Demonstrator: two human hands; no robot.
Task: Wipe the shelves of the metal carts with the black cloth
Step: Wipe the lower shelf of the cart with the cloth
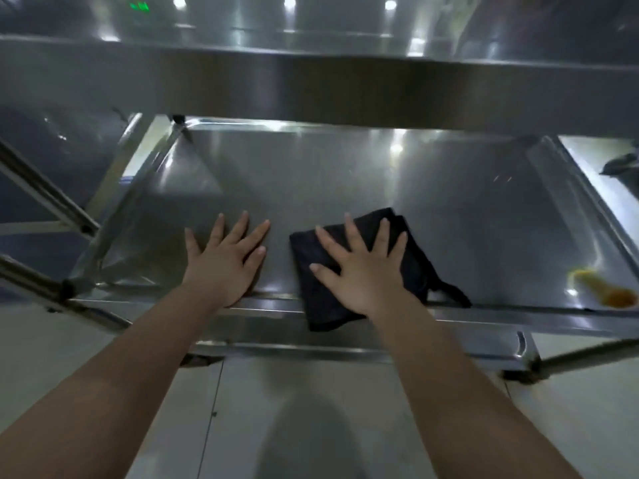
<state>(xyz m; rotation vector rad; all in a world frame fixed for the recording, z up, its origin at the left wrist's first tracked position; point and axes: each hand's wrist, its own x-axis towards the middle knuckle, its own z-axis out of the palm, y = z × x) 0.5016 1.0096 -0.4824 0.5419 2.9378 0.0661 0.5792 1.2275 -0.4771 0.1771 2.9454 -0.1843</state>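
Observation:
A folded black cloth (411, 257) lies on the middle shelf (345, 178) of a shiny metal cart, near its front rim, with one corner hanging over the edge. My right hand (359, 267) presses flat on the cloth with fingers spread. To the left of the cloth, my left hand (226, 257) rests flat on the bare shelf, fingers apart, holding nothing. The cart's top shelf (311, 74) overhangs the back of the middle one.
An orange-yellow smear (601, 288) sits in the shelf's front right corner. Metal frame tubes (45, 202) of a neighbouring cart cross at the left. A lower shelf rim (345, 350) shows below the front edge, above a pale tiled floor (311, 426).

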